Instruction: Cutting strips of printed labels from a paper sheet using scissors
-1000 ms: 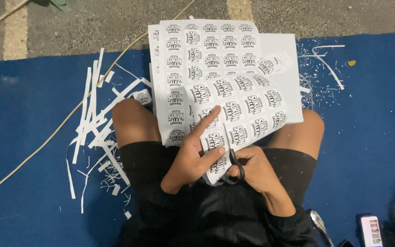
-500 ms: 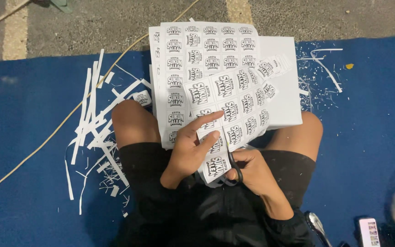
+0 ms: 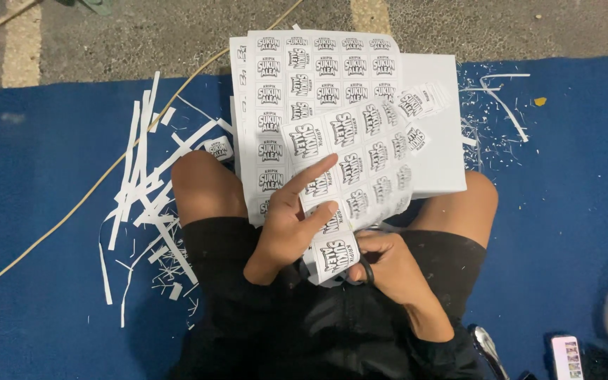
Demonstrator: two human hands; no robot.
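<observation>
Over your lap, your left hand (image 3: 286,229) pinches the label sheet (image 3: 350,165), fingers partly spread. Your right hand (image 3: 385,264) is closed around black scissors (image 3: 360,271), mid-cut; next, steer along the label's border.

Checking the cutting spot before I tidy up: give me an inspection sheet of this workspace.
Surface: blue mat on rough grey floor.
Job's things: sheet of printed labels over the lap; more sheets stacked beyond.
Clutter: white paper strips on one side, fine trimmings on the other.
Hands: left hand holds the sheet; right hand grips black scissors.
Cables: pale cord across the mat.
Surroundings: phone on the mat.
</observation>
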